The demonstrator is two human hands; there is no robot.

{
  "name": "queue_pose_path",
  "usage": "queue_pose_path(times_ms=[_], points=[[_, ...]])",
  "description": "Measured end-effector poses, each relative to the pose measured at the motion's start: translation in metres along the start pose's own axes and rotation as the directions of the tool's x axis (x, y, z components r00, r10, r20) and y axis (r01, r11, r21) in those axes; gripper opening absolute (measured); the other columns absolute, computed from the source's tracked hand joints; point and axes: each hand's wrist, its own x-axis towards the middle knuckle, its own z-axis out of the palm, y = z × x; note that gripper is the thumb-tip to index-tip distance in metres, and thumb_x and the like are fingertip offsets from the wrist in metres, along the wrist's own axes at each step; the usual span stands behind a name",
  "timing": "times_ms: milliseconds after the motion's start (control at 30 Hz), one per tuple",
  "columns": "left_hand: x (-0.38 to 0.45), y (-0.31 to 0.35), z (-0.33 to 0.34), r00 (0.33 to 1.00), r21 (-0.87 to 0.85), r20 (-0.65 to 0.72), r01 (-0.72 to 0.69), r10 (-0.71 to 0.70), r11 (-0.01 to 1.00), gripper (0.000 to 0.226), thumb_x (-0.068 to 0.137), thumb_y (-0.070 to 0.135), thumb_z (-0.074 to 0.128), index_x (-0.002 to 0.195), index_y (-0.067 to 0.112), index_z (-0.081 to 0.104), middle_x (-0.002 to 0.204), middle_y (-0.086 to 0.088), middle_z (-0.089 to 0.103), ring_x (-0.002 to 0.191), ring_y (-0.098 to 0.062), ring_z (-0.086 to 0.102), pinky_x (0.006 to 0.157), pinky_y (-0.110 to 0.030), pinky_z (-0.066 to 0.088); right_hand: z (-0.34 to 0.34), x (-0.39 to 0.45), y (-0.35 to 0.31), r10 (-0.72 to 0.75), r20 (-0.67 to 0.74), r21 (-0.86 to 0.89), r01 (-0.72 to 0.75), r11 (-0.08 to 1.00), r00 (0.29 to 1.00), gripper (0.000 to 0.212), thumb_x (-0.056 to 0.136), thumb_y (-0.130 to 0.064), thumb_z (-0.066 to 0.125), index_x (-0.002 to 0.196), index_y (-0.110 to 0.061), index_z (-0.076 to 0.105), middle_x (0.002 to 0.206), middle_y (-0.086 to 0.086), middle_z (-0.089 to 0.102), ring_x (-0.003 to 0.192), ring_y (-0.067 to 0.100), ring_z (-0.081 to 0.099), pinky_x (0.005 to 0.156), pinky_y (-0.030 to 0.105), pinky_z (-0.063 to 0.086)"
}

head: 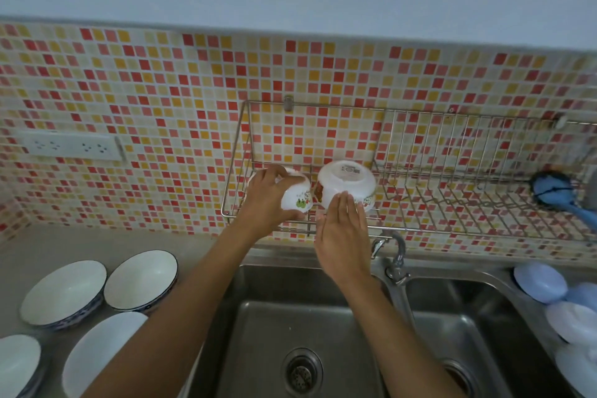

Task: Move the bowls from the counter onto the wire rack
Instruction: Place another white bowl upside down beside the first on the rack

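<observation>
Left hand [265,200] grips small bowl [295,194], inverted on wire rack [420,229]. Right hand [344,233], fingers straight, touches larger inverted bowl [347,186] at its 3 o'clock. Two racked; four white bowls [64,292] wait on counter [97,245], 8 o'clock of rack. Task under halfway.

A home kitchen is shown: a double steel sink [300,317] with a tap [398,255] is set below a mosaic-tiled wall [161,90], a wire rack [452,171] mounted at right.
</observation>
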Motion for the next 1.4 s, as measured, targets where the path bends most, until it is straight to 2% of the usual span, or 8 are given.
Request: queue_pose_path(times_ms=[233,433,667,833,967,1067,1200,1400], points=[[-0.018,-0.008,0.006,0.998,-0.059,-0.031,-0.055,0.053,0.997,0.043,0.087,0.028,0.064,0.129,0.025,0.056,0.132,-0.006,0.052,0.124,-0.027,0.041,0.108,-0.049,0.035,0.002,0.001,0.0,0.013,0.004,-0.019,-0.013,1.0,1.0,0.065,0.099,-0.037,0.014,0.136,0.006,0.045,0.139,0.023,0.05,0.134,0.033,0.043,0.115,0.044,0.01],[-0.039,-0.02,0.001,0.985,0.068,-0.063,-0.155,0.16,0.985,0.045,0.098,0.036,0.037,0.134,0.014,0.051,0.14,-0.009,0.052,0.133,-0.028,0.042,0.113,-0.046,0.029,0.007,0.001,0.002,-0.002,-0.011,-0.01,0.002,1.0,1.0,0.061,0.1,-0.037,0.018,0.138,0.004,0.042,0.142,0.022,0.046,0.137,0.031,0.039,0.117,0.043,0.009],[-0.025,-0.03,0.0,0.986,0.074,0.163,-0.061,0.048,0.995,0.056,0.1,0.039,0.024,0.151,0.021,0.009,0.159,0.003,0.007,0.147,-0.014,0.003,0.116,-0.034,0.004,0.009,0.001,0.003,-0.02,-0.033,0.002,0.02,1.0,0.999,0.064,0.1,-0.041,0.014,0.141,0.0,0.04,0.147,0.018,0.042,0.14,0.028,0.034,0.117,0.041,0.006],[-0.005,-0.034,0.008,0.969,0.141,0.246,-0.051,0.015,0.989,0.059,0.1,0.04,0.017,0.15,0.017,-0.006,0.159,0.0,-0.01,0.146,-0.016,-0.011,0.121,-0.04,0.0,0.01,0.001,0.005,-0.047,-0.032,0.003,0.048,0.999,0.998,0.065,0.099,-0.043,0.013,0.141,-0.003,0.041,0.148,0.015,0.042,0.14,0.027,0.034,0.117,0.044,0.008],[-0.01,-0.034,0.011,0.986,0.188,0.155,-0.087,0.058,0.978,0.065,0.095,0.049,0.001,0.15,0.015,0.003,0.16,-0.002,0.001,0.147,-0.017,-0.002,0.121,-0.041,0.005,0.011,-0.003,0.01,-0.09,-0.053,0.038,0.092,0.995,0.995,0.058,0.101,-0.04,0.021,0.141,-0.004,0.043,0.147,0.014,0.044,0.14,0.026,0.035,0.116,0.048,0.008],[-0.021,-0.036,0.015,0.99,0.231,0.121,-0.101,0.075,0.968,0.071,0.092,0.05,-0.006,0.149,0.014,0.014,0.159,-0.003,0.014,0.147,-0.015,0.007,0.119,-0.034,0.001,0.011,-0.009,0.014,-0.125,-0.089,0.073,0.131,0.989,0.988,0.053,0.102,-0.034,0.025,0.14,-0.002,0.042,0.146,0.016,0.044,0.14,0.027,0.035,0.12,0.045,0.005],[-0.02,-0.037,0.015,0.987,0.211,0.145,-0.093,0.063,0.973,0.07,0.091,0.049,-0.004,0.149,0.015,0.015,0.159,-0.001,0.015,0.147,-0.014,0.009,0.121,-0.036,0.006,0.015,-0.02,0.016,-0.117,-0.138,0.179,0.141,0.974,0.983,0.049,0.102,-0.028,0.031,0.142,-0.002,0.038,0.15,0.015,0.037,0.144,0.024,0.024,0.121,0.033,-0.005],[-0.022,-0.036,0.012,0.982,0.241,0.156,-0.139,0.103,0.961,0.063,0.095,0.045,0.003,0.15,0.015,0.013,0.159,-0.002,0.015,0.147,-0.014,0.008,0.119,-0.034,0.002,0.017,-0.033,0.015,-0.082,-0.15,0.263,0.12,0.957,0.985,0.051,0.103,-0.029,0.025,0.143,-0.002,0.036,0.153,0.013,0.033,0.145,0.021,0.02,0.121,0.037,0.006]])
